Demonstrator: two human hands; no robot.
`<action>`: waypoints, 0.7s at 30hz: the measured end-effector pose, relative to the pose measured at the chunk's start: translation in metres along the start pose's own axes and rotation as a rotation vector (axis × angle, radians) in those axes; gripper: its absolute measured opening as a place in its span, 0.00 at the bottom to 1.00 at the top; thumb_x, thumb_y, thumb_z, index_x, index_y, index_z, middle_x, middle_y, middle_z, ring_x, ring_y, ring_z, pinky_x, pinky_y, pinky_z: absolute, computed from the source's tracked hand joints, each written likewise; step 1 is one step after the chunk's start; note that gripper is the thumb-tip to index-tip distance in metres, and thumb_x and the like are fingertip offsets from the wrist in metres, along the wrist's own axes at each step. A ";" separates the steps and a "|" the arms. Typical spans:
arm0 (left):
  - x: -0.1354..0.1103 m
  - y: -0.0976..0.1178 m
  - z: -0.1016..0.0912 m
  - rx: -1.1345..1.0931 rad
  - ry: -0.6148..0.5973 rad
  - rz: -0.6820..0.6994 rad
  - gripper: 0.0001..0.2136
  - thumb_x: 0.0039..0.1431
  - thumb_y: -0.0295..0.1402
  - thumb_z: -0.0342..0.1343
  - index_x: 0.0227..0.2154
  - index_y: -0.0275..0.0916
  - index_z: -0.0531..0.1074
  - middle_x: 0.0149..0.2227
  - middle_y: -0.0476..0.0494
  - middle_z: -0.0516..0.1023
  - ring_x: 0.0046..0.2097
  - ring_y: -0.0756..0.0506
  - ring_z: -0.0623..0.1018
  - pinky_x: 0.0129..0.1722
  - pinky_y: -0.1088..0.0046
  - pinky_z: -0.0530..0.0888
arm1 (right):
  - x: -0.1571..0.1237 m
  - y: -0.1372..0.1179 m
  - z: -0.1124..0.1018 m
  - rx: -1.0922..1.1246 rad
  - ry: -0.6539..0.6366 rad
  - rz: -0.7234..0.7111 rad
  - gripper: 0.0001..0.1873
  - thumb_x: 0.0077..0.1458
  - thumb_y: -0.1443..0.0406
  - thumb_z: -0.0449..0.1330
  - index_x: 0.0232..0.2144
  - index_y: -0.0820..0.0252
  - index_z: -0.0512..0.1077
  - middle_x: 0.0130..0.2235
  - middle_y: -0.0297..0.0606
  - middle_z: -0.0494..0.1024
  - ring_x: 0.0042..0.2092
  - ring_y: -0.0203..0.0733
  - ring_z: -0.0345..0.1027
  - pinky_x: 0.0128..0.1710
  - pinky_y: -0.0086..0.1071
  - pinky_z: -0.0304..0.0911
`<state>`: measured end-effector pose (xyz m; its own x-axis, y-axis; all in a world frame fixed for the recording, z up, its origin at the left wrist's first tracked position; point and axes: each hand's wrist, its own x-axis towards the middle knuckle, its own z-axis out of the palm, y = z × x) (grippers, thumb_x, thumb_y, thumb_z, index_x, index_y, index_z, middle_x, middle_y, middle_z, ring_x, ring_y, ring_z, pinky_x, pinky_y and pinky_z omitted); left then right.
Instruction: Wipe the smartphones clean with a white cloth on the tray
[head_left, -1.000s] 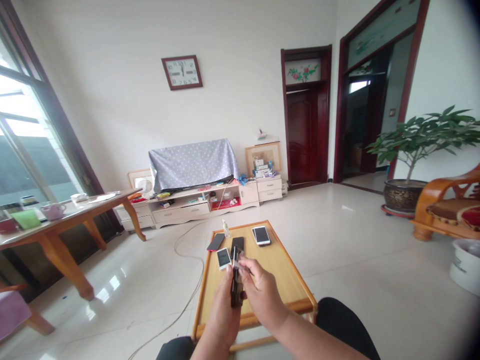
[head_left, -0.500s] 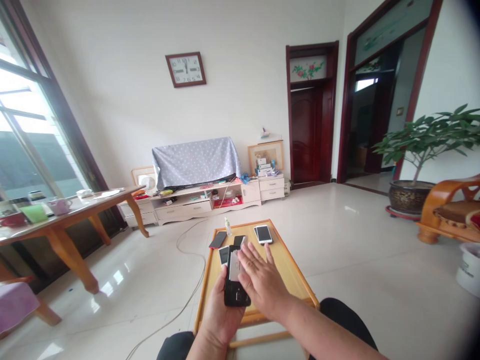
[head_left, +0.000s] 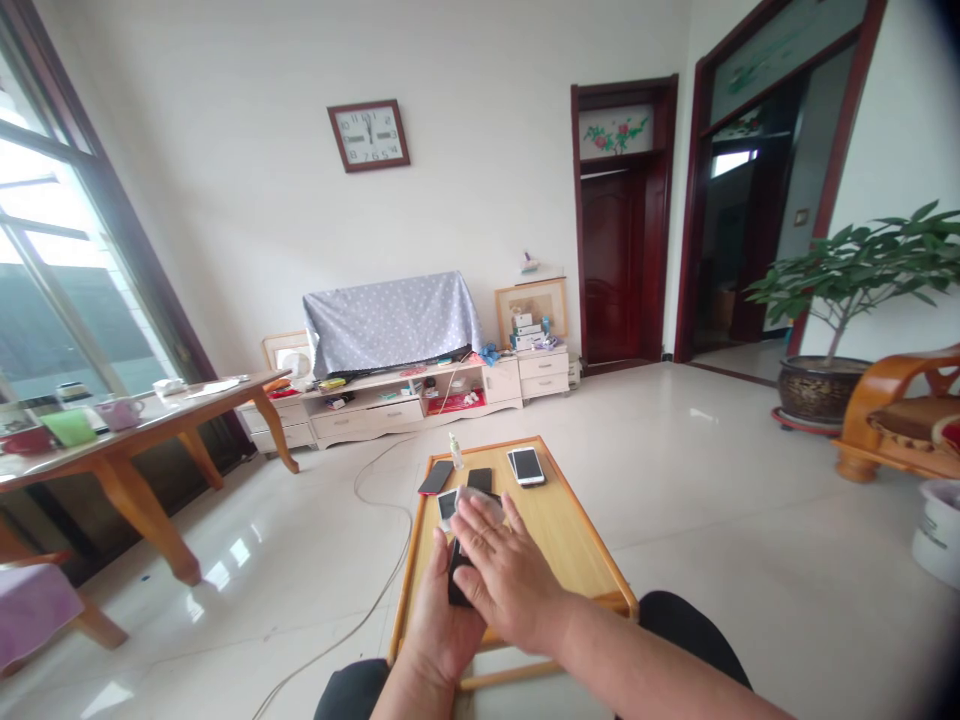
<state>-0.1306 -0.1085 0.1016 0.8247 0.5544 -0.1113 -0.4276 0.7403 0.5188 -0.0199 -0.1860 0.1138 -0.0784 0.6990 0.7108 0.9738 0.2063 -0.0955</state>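
My left hand (head_left: 442,620) holds a black phone (head_left: 456,578) from below, its thumb along the left side. My right hand (head_left: 510,575) lies across the phone's upper part with fingers outstretched. Under those fingers is a thin whitish wipe (head_left: 487,503), pressed against the phone; it hides most of the phone's face. Just beyond my hands, a white phone (head_left: 448,506) and a black phone (head_left: 480,480) lie on the small wooden table (head_left: 559,530).
A phone with a red edge (head_left: 436,478), a small clear spray bottle (head_left: 456,455) and a white phone (head_left: 528,466) on top of another rest near the table's far end. A cable (head_left: 409,540) runs along the floor left of the table, whose wooden rim is raised.
My right hand has slid up and left over the phone with the wipe, covering the pale area that showed before. My left hand keeps its grip.
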 end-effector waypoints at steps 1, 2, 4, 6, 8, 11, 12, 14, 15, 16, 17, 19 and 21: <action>0.000 0.003 -0.003 -0.003 0.011 -0.013 0.27 0.65 0.49 0.52 0.61 0.39 0.67 0.57 0.37 0.76 0.61 0.38 0.73 0.63 0.59 0.66 | -0.010 -0.010 0.002 0.012 -0.020 -0.062 0.33 0.68 0.56 0.51 0.69 0.63 0.51 0.69 0.47 0.54 0.71 0.54 0.44 0.69 0.59 0.40; -0.001 0.006 -0.006 -0.001 0.018 -0.034 0.30 0.64 0.52 0.52 0.61 0.35 0.67 0.57 0.34 0.76 0.61 0.36 0.72 0.63 0.58 0.66 | -0.020 -0.018 0.004 0.021 -0.040 -0.112 0.34 0.68 0.55 0.51 0.70 0.64 0.51 0.69 0.47 0.53 0.71 0.54 0.44 0.69 0.58 0.41; -0.003 0.010 -0.009 0.012 0.031 -0.069 0.36 0.61 0.56 0.52 0.60 0.30 0.67 0.55 0.29 0.77 0.60 0.33 0.73 0.63 0.54 0.67 | -0.033 -0.029 0.008 0.035 -0.057 -0.173 0.35 0.67 0.56 0.52 0.70 0.65 0.50 0.69 0.46 0.53 0.71 0.53 0.44 0.69 0.56 0.43; -0.004 0.010 -0.008 0.017 0.038 -0.064 0.36 0.60 0.57 0.52 0.60 0.31 0.67 0.55 0.29 0.77 0.59 0.33 0.74 0.62 0.53 0.68 | -0.033 -0.024 0.009 0.036 -0.059 -0.158 0.34 0.68 0.56 0.51 0.70 0.63 0.50 0.69 0.45 0.53 0.71 0.53 0.45 0.69 0.57 0.42; -0.005 0.008 -0.004 0.009 0.015 -0.029 0.32 0.62 0.53 0.52 0.61 0.35 0.67 0.56 0.33 0.77 0.59 0.35 0.75 0.62 0.56 0.68 | -0.020 -0.008 0.007 0.018 -0.045 -0.070 0.32 0.69 0.57 0.50 0.70 0.60 0.50 0.70 0.43 0.53 0.71 0.53 0.45 0.69 0.60 0.40; -0.003 0.005 0.002 -0.002 -0.011 0.032 0.22 0.67 0.40 0.52 0.62 0.42 0.66 0.58 0.39 0.76 0.60 0.40 0.75 0.61 0.63 0.69 | 0.004 0.020 0.004 -0.032 -0.003 0.096 0.31 0.70 0.59 0.48 0.70 0.60 0.49 0.69 0.45 0.54 0.71 0.53 0.45 0.68 0.63 0.38; -0.002 0.005 0.003 -0.002 0.001 0.045 0.21 0.68 0.37 0.52 0.62 0.42 0.66 0.57 0.40 0.76 0.59 0.41 0.75 0.61 0.64 0.69 | 0.007 0.024 0.003 -0.045 0.002 0.129 0.30 0.70 0.60 0.47 0.70 0.60 0.49 0.69 0.46 0.55 0.71 0.53 0.45 0.68 0.64 0.37; -0.001 0.008 0.001 0.000 0.020 0.049 0.20 0.67 0.34 0.52 0.61 0.39 0.67 0.56 0.38 0.77 0.58 0.41 0.76 0.60 0.65 0.70 | 0.004 0.022 0.003 -0.056 -0.009 0.130 0.31 0.70 0.60 0.47 0.70 0.62 0.48 0.69 0.48 0.54 0.71 0.53 0.44 0.68 0.64 0.37; 0.000 0.011 -0.001 0.001 0.014 0.038 0.21 0.67 0.35 0.52 0.61 0.38 0.67 0.56 0.37 0.77 0.58 0.41 0.76 0.61 0.64 0.70 | -0.003 0.016 0.004 -0.052 -0.026 0.098 0.32 0.70 0.60 0.47 0.70 0.63 0.47 0.70 0.49 0.53 0.71 0.54 0.43 0.68 0.64 0.37; 0.000 0.014 -0.003 0.002 0.003 0.022 0.21 0.67 0.36 0.52 0.61 0.36 0.67 0.56 0.36 0.77 0.58 0.40 0.76 0.61 0.63 0.70 | -0.013 0.008 0.005 -0.042 -0.047 0.053 0.33 0.69 0.59 0.48 0.70 0.64 0.47 0.70 0.49 0.51 0.71 0.54 0.42 0.68 0.63 0.37; 0.000 0.017 -0.006 0.002 -0.009 0.009 0.22 0.67 0.37 0.52 0.61 0.34 0.66 0.56 0.34 0.77 0.59 0.39 0.75 0.61 0.62 0.69 | -0.023 0.000 0.007 -0.029 -0.070 0.001 0.34 0.69 0.58 0.49 0.70 0.65 0.47 0.70 0.49 0.50 0.71 0.55 0.41 0.68 0.63 0.37; -0.001 0.021 -0.009 -0.001 -0.021 0.007 0.24 0.67 0.38 0.52 0.62 0.31 0.65 0.56 0.32 0.77 0.59 0.39 0.75 0.62 0.62 0.69 | -0.040 -0.013 0.009 0.004 -0.111 -0.088 0.35 0.68 0.56 0.50 0.70 0.66 0.46 0.70 0.48 0.50 0.72 0.54 0.40 0.69 0.60 0.38; -0.002 0.021 -0.010 -0.010 -0.022 0.018 0.25 0.67 0.39 0.53 0.62 0.30 0.65 0.57 0.32 0.76 0.59 0.39 0.75 0.62 0.62 0.68 | -0.048 -0.017 0.009 0.027 -0.131 -0.120 0.35 0.68 0.56 0.51 0.70 0.65 0.47 0.70 0.47 0.51 0.71 0.53 0.42 0.69 0.60 0.40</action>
<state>-0.1445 -0.0902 0.1045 0.8248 0.5593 -0.0831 -0.4461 0.7340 0.5120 -0.0344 -0.2169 0.0754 -0.2230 0.7512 0.6213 0.9497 0.3113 -0.0354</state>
